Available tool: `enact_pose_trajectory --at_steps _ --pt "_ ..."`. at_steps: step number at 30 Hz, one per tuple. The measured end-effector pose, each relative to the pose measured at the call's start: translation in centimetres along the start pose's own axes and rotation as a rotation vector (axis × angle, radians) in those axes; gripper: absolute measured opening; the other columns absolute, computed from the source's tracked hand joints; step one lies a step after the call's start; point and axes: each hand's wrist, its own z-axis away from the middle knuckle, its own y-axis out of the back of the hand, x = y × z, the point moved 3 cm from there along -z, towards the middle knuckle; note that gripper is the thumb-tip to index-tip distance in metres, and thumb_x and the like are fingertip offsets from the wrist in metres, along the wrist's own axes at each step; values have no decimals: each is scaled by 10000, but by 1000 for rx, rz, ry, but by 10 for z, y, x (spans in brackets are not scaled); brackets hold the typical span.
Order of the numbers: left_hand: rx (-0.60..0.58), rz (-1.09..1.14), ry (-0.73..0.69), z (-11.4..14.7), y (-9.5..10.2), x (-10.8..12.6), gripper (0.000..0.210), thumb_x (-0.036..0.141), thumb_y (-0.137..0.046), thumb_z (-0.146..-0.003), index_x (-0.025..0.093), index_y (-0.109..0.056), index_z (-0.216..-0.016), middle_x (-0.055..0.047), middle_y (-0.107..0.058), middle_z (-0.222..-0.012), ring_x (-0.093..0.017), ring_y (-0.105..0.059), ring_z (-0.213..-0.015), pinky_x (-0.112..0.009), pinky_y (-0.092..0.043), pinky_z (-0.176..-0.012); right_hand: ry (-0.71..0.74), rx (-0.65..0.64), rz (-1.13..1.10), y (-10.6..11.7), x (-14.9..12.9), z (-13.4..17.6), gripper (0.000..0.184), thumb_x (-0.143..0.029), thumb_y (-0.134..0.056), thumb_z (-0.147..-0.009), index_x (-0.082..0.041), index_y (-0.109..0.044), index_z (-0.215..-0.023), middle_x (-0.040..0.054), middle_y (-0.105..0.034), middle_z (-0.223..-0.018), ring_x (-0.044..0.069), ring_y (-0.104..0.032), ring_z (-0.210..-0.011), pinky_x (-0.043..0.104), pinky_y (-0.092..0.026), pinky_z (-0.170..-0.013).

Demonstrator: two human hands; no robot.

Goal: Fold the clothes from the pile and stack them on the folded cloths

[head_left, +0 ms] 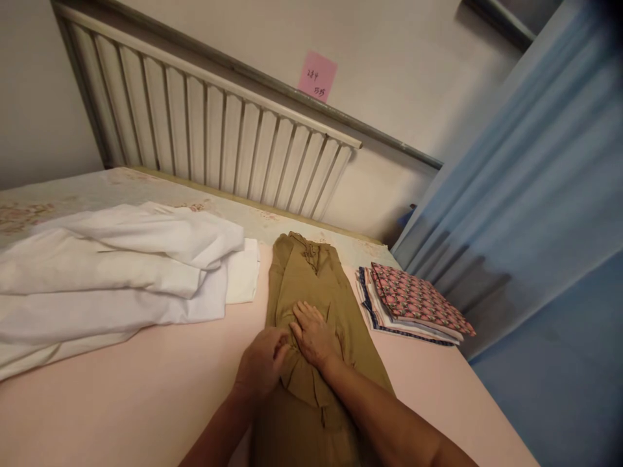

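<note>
A long olive-brown garment (318, 285) lies lengthwise on the pink sheet, its gathered, laced opening at the far end. Its exact kind is unclear. Flat on the middle of it rests my right hand (312, 334), fingers stretched out and a little spread. Close beside, my left hand (263, 360) has its fingers bent together at the garment's left side, pinching the cloth where it is bunched. Below both hands, a ruffled or pleated piece of the cloth fans out, and my right forearm covers part of the lower section.
Loose white cloth (121, 266) is heaped on the left of the pink-sheeted bed (160, 395). A folded fabric stack (421, 301), patterned red on top, sits at the right. Behind are a radiator (214, 130) and a pink note (317, 76); a blue curtain (516, 214) hangs right.
</note>
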Motion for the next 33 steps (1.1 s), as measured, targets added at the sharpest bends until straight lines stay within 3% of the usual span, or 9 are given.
enact_pose_trajectory --at_steps 3,5,9,11,17,27,33 --pt "-206 -112 -51 3 -8 2 136 157 -521 -779 219 -609 -862 -41 -640 -946 -195 -580 -926 -293 -433 -826 5 3 -3 -1 1 0 419 -336 -441 -977 -206 -506 -1369 76 -475 -1463 207 -374 -1384 422 -249 -1166" --pt "-257 -108 -26 2 -7 0 145 126 -524 -753 213 -600 -841 -36 -635 -932 -183 -578 -897 -283 -423 -808 6 6 -3 -1 1 0 420 -339 -437 -978 -208 -503 -1372 74 -478 -1461 207 -374 -1384 422 -248 -1166" --pt "-149 -11 140 -2 10 -9 160 147 -474 -805 208 -597 -887 -30 -649 -906 -165 -587 -863 -274 -418 -793 -4 3 3 0 1 0 418 -345 -435 -979 -221 -503 -1372 70 -486 -1455 207 -375 -1382 428 -245 -1164" --pt "-155 -33 181 -1 16 -12 148 144 -477 -790 212 -592 -853 -22 -649 -873 -166 -585 -837 -278 -412 -770 -1 1 4 1 0 0 410 -345 -434 -981 -218 -510 -1364 69 -487 -1453 207 -375 -1381 421 -242 -1166" --pt "-292 -145 59 13 10 -1 197 126 -543 -694 226 -553 -863 -27 -625 -959 -195 -562 -928 -283 -406 -794 -8 -3 -5 2 0 0 405 -333 -455 -975 -205 -521 -1353 78 -490 -1450 218 -382 -1377 420 -247 -1166" --pt "-207 -422 11 13 -3 3 296 76 -525 -660 197 -518 -930 -81 -591 -1006 -237 -526 -963 -339 -375 -839 13 42 2 -3 3 0 410 -325 -473 -962 -224 -525 -1357 80 -507 -1435 217 -406 -1364 437 -278 -1153" --pt "-104 -429 -5 17 -7 13 213 282 -578 -751 190 -547 -941 -95 -604 -997 -286 -522 -987 -397 -363 -859 7 39 -3 -1 1 0 399 -308 -480 -959 -225 -537 -1345 80 -516 -1427 217 -412 -1361 436 -285 -1150"
